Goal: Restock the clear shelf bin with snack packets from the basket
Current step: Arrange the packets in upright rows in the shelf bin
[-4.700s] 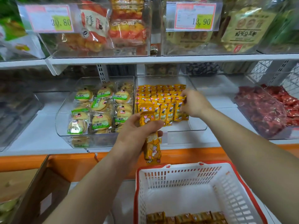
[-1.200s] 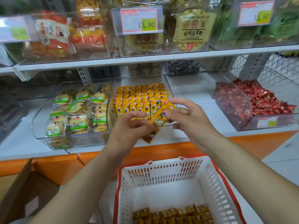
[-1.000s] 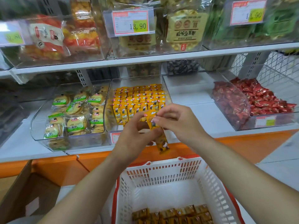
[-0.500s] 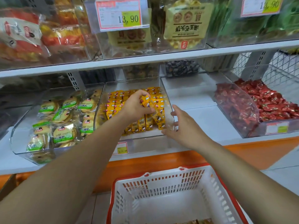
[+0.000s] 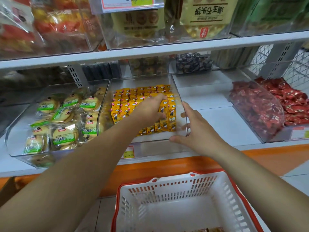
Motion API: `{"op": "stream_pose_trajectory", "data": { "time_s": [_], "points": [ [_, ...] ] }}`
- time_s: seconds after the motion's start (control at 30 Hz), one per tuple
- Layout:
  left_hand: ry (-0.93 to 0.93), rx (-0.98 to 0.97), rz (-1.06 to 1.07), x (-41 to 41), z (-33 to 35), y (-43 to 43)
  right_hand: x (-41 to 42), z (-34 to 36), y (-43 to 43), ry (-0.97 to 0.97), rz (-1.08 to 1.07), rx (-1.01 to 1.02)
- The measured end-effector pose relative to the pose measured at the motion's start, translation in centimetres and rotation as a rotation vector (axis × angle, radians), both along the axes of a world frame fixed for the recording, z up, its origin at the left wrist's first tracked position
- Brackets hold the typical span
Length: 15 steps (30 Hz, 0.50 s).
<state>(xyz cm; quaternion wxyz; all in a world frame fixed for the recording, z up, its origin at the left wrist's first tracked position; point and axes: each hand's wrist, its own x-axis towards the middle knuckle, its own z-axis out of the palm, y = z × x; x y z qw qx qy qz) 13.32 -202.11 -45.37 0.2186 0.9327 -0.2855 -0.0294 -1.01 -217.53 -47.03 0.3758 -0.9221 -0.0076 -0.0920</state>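
Note:
The clear shelf bin (image 5: 177,84) on the middle shelf holds rows of small yellow snack packets (image 5: 132,97). My left hand (image 5: 148,111) is inside the bin, its fingers curled over the packets of the front right row (image 5: 170,119). My right hand (image 5: 195,129) rests against the bin's front right corner, fingers straight along the right wall and thumb along the front rim. The white basket with a red rim (image 5: 177,185) stands below, with a few brown packets (image 5: 209,230) at its near edge.
A clear bin of green-labelled round cakes (image 5: 63,118) stands to the left, a bin of red-wrapped sweets (image 5: 260,104) to the right. The upper shelf (image 5: 167,49) overhangs with bagged snacks. An orange ledge (image 5: 150,168) runs below the shelf.
My left hand carried the yellow packets from above the basket into the bin and now sets them in the front right row. My right hand let go and moved to the bin's corner.

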Motion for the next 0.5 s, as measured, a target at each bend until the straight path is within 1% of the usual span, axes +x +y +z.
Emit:
{"op": "stream_pose_trajectory", "data": {
  "time_s": [0.1,0.27,0.4,0.5],
  "points": [
    [-0.078,0.096,0.023,0.1,-0.3,0.1,0.0,0.0,0.0,0.018,-0.007,-0.002],
    [-0.138,0.125,0.030,0.7,-0.4,0.0,0.1,-0.1,0.0,0.033,-0.007,-0.024],
    [-0.324,0.185,0.025,0.8,-1.6,-0.2,0.0,-0.1,0.1,0.056,-0.012,-0.039],
    [-0.396,0.241,0.034,1.0,-2.9,-0.6,0.1,-0.2,0.1,0.059,-0.015,-0.049]
  ]
}}
